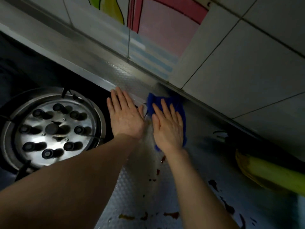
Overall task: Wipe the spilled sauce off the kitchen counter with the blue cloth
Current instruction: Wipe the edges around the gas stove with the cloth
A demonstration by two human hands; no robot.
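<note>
Head view of a kitchen counter (pixel 194 187) beside a gas stove. The right hand (pixel 168 126) lies palm down on the blue cloth (pixel 165 100), fingers straight and slightly spread, pressing it flat against the counter. The cloth sits far back on the counter, its far edge just beside the foot of the tiled wall (pixel 247 55); blue fabric shows beyond the fingertips and along the outer side of the hand, and a small corner shows near the wrist. Nothing is pinched or gripped — the hand only presses.

The left hand (pixel 125 116) is also flat and wide, palm down, fingers straight and close together. It rests just beside the cloth, across the stove's right edge and the adjoining counter, its thumb (pixel 141 111) near the cloth's left side; whether thumb and cloth touch cannot be told. It holds nothing.

Sauce (pixel 155 177) remains on the counter nearer the person than the cloth: small reddish-brown spots between the two forearms, and larger orange-brown smears (pixel 171 214) along the lower edge of the view. Dark streaks (pixel 214 185) lie to the right of the right forearm.

To the left, the round metal burner (pixel 52 129) of the stove — well apart from the cloth. At the right edge, a blurred yellow-green object (pixel 270 174), not identifiable. A coloured picture (pixel 165 27) covers part of the wall.
</note>
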